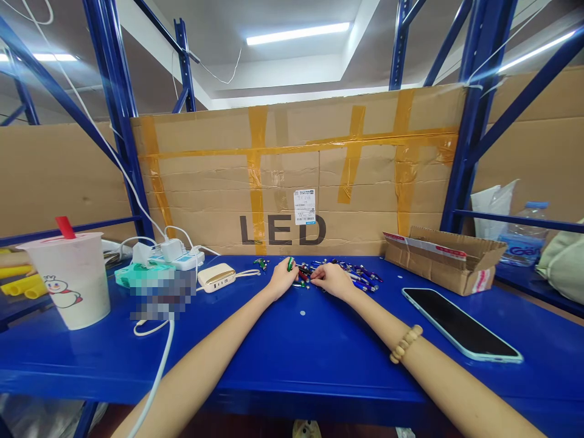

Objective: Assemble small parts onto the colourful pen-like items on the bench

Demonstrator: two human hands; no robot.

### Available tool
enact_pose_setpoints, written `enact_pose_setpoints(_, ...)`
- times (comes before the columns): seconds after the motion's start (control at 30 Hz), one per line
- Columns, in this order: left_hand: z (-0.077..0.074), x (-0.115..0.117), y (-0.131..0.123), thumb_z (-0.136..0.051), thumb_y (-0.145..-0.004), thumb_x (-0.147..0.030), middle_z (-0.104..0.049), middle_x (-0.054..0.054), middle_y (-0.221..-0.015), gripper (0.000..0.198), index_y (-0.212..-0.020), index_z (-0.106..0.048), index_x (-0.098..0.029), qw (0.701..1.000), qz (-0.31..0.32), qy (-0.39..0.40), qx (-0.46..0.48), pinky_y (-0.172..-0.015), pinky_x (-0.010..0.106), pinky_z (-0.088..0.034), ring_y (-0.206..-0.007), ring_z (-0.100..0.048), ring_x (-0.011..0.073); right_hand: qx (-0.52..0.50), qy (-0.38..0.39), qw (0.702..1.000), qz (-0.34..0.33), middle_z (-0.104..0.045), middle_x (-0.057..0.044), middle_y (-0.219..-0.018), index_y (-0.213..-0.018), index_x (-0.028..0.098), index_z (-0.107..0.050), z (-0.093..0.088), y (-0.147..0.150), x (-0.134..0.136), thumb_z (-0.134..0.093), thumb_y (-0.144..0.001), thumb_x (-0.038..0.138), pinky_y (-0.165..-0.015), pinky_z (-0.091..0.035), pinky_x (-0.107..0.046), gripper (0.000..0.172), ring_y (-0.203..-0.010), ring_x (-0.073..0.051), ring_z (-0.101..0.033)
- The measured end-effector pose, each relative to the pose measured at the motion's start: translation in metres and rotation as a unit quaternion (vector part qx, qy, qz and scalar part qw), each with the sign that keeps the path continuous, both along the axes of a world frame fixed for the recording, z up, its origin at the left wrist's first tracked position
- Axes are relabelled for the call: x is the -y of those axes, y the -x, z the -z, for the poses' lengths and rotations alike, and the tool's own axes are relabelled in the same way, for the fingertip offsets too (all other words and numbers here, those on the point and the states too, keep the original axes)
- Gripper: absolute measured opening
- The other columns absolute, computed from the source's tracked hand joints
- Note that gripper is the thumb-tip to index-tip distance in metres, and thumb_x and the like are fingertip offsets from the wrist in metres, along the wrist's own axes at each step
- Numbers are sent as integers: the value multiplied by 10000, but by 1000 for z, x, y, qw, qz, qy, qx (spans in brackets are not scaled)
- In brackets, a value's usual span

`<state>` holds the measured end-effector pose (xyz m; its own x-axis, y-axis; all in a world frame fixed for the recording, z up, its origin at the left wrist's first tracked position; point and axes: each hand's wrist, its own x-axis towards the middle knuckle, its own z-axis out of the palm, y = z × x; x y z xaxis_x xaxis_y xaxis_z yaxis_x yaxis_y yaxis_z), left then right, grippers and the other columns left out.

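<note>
My left hand [281, 281] is closed around a small shiny green piece [291, 264], whose end shows above the fingers; its kind is too small to make out. My right hand [336, 281] reaches in from the right with thumb and fingers bent together in a pinch, at the edge of a pile of small glossy pieces [364, 281], mostly blue with metallic ends. Whatever lies between its fingertips is hidden. Some red and green pieces sit between the two hands. Apart from the pile, left of my left hand, lies a small group of green pieces [261, 263].
On the blue shelf [283, 359] at left stand a cup with a red straw [75, 280], a cream power bank [216, 277], a power strip [185, 260] and white cables. A phone [460, 322] and an open cardboard box [442, 258] lie right. Behind rises a large carton [205, 182].
</note>
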<state>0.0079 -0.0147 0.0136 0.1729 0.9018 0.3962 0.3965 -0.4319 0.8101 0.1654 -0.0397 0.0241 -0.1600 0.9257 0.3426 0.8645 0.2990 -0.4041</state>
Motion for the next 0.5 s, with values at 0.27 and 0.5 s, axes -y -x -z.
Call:
enact_pose_setpoints(0.27,3,-4,0,-440,-703,-175,-547,-42,-535,44,-664,-459,-183,996,24,-29,-84,-590,219,-392,-561,-520,115,-49,-181,982,-25,-648,8,-795,-832,236,-657,-10,9,9,-542,-760,282,-577,-393,-216,143,-658,-115,-553)
enact_pose_setpoints(0.5,6,-6,0,-477,-683,-174,-585,-34,-562,123,-770,-563,-194,993,46,-36,-107,-606,235,-422,-572,-546,136,-43,-206,970,-121,-617,3,-859,-859,235,-640,-5,14,9,-484,-794,220,-581,-394,-203,169,-622,-93,-523)
